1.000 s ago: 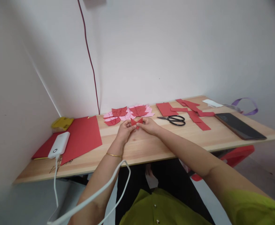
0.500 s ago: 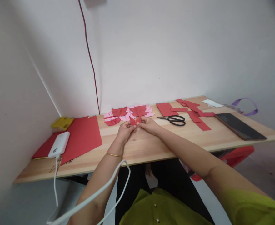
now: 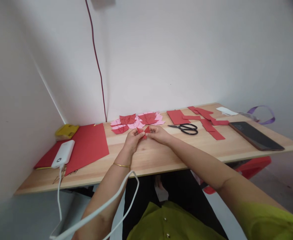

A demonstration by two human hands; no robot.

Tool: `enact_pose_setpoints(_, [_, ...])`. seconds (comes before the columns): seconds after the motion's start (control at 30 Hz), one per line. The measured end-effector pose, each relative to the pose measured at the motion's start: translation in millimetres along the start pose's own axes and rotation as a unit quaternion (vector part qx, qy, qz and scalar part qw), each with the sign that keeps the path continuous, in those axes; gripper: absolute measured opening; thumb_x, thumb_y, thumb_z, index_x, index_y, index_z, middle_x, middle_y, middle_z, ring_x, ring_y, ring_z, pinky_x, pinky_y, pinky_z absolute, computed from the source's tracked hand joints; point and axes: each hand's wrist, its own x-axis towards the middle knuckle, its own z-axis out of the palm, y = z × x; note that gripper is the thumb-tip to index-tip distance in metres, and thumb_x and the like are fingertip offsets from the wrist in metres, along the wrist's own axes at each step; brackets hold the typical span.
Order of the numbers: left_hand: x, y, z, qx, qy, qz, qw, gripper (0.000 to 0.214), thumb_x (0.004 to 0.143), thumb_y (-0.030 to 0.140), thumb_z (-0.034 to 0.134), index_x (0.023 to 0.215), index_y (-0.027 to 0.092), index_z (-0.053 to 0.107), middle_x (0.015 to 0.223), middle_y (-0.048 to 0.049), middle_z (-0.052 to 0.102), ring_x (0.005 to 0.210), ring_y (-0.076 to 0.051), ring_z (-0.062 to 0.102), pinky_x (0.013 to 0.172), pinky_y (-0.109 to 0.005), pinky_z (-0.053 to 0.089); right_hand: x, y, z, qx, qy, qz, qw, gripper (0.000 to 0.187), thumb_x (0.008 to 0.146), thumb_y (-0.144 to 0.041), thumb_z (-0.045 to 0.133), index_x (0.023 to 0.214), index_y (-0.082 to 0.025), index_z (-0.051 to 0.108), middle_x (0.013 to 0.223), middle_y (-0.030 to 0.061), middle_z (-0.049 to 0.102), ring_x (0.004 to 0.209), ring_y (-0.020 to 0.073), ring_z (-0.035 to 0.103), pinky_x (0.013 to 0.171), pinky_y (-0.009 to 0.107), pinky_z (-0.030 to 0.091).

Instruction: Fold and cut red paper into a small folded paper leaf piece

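A small folded red paper piece (image 3: 146,130) with pointed tips is pinched between my two hands, just over the table's middle. My left hand (image 3: 133,140) grips its left side with thumb and fingers closed. On the other side, my right hand (image 3: 159,134) pinches the right part, its thumb close to the left thumb. Fingers cover the paper's lower part. Right behind lie several folded paper pieces, pink ones (image 3: 116,123) and red ones (image 3: 147,118). Black-handled scissors (image 3: 187,128) rest to the right of my right hand.
Red sheets (image 3: 93,141), a white power bank (image 3: 63,154) and a yellow packet (image 3: 67,131) lie at the left. Red paper strips (image 3: 207,125), a square red sheet (image 3: 175,116) and a dark phone (image 3: 255,135) lie at the right. A white cable (image 3: 104,203) crosses before my left forearm.
The folded red paper's tips have tilted outward and lowered a little between my fingers. Both hands keep hold of it in nearly the same place.
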Motion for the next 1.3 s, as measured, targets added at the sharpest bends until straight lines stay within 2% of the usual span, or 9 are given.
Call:
enact_pose_setpoints(0.17, [-0.3, 1.5, 1.8, 0.003, 0.03, -0.024, 0.999, 0.028, 0.055, 0.024, 0.08, 0.071, 0.012, 0.06, 0.061, -0.0017, 0.063, 0.056, -0.012, 0.059, 0.06, -0.027, 0.046, -1.0, 0.8, 2.5, -0.019, 0.012, 0.003, 1.0, 0.024, 0.067, -0.032, 0.071, 0.078, -0.017, 0.057, 0.073, -0.0012, 0.063, 0.065, 0.0109, 0.055, 0.062, 0.024, 0.045])
enact_pose_setpoints(0.33, [-1.4, 3.0, 4.2, -0.006, 0.049, -0.017, 0.999, 0.027, 0.054, 0.022, 0.078, 0.07, 0.012, 0.06, 0.063, -0.0025, 0.065, 0.056, -0.013, 0.06, 0.058, -0.028, 0.047, -0.9, 0.0, 1.5, -0.024, 0.022, 0.025, 0.999, 0.024, 0.071, -0.034, 0.067, 0.083, -0.018, 0.053, 0.06, -0.0055, 0.055, 0.053, 0.0091, 0.051, 0.051, 0.021, 0.038])
enact_pose_setpoints(0.57, [-1.8, 6.1, 6.3, -0.025, 0.059, -0.015, 0.998, 0.016, 0.054, 0.016, 0.071, 0.065, 0.012, 0.061, 0.06, -0.0025, 0.065, 0.053, -0.013, 0.058, 0.058, -0.027, 0.046, -0.3, 2.7, 7.1, -0.005, 0.032, -0.014, 0.999, 0.022, 0.072, -0.028, 0.063, 0.09, -0.019, 0.056, 0.063, -0.0051, 0.056, 0.056, 0.0099, 0.053, 0.057, 0.023, 0.043])
enact_pose_setpoints(0.67, [-2.0, 6.4, 8.0, -0.031, 0.057, -0.008, 0.998, 0.013, 0.054, 0.015, 0.069, 0.063, 0.012, 0.062, 0.057, -0.0032, 0.065, 0.053, -0.013, 0.059, 0.057, -0.027, 0.046, 0.4, 5.7, 8.0, 0.008, 0.033, -0.017, 0.999, 0.016, 0.071, -0.027, 0.061, 0.085, -0.018, 0.059, 0.071, -0.0021, 0.06, 0.061, 0.0105, 0.054, 0.06, 0.024, 0.043])
enact_pose_setpoints(0.83, [-2.8, 7.4, 9.1, -0.049, 0.05, -0.011, 0.998, 0.015, 0.054, 0.018, 0.071, 0.065, 0.011, 0.062, 0.057, -0.0037, 0.065, 0.054, -0.013, 0.059, 0.059, -0.027, 0.047, 0.5, 6.4, 6.8, 0.033, 0.037, -0.018, 0.999, 0.015, 0.07, -0.029, 0.063, 0.08, -0.017, 0.059, 0.077, -0.0007, 0.06, 0.066, 0.0108, 0.052, 0.061, 0.024, 0.042])
enact_pose_setpoints(1.0, [-3.7, 8.6, 8.5, -0.045, 0.052, -0.006, 0.998, 0.019, 0.054, 0.019, 0.073, 0.068, 0.012, 0.062, 0.064, -0.0039, 0.067, 0.059, -0.013, 0.06, 0.061, -0.027, 0.047, -1.9, -0.1, 8.1, 0.019, 0.036, -0.014, 0.999, 0.023, 0.071, -0.033, 0.066, 0.086, -0.018, 0.055, 0.069, -0.0036, 0.056, 0.061, 0.0101, 0.05, 0.06, 0.023, 0.042])
enact_pose_setpoints(1.17, [-2.2, 3.9, 7.1, -0.024, 0.036, -0.013, 0.999, 0.021, 0.054, 0.021, 0.076, 0.068, 0.012, 0.063, 0.064, -0.003, 0.067, 0.058, -0.012, 0.06, 0.06, -0.026, 0.047, -1.9, -4.0, 11.2, -0.014, 0.06, -0.052, 0.997, 0.017, 0.073, -0.03, 0.063, 0.079, -0.019, 0.051, 0.075, -0.0018, 0.056, 0.067, 0.011, 0.053, 0.064, 0.025, 0.045])
enact_pose_setpoints(1.3, [0.7, 1.0, 5.1, -0.004, 0.042, -0.01, 0.999, 0.017, 0.055, 0.02, 0.073, 0.067, 0.012, 0.064, 0.063, -0.0041, 0.067, 0.057, -0.013, 0.06, 0.059, -0.026, 0.047, -0.5, -1.3, 11.2, 0.019, 0.055, -0.04, 0.998, 0.016, 0.072, -0.031, 0.063, 0.08, -0.019, 0.055, 0.078, -0.001, 0.058, 0.068, 0.0118, 0.056, 0.065, 0.026, 0.047])
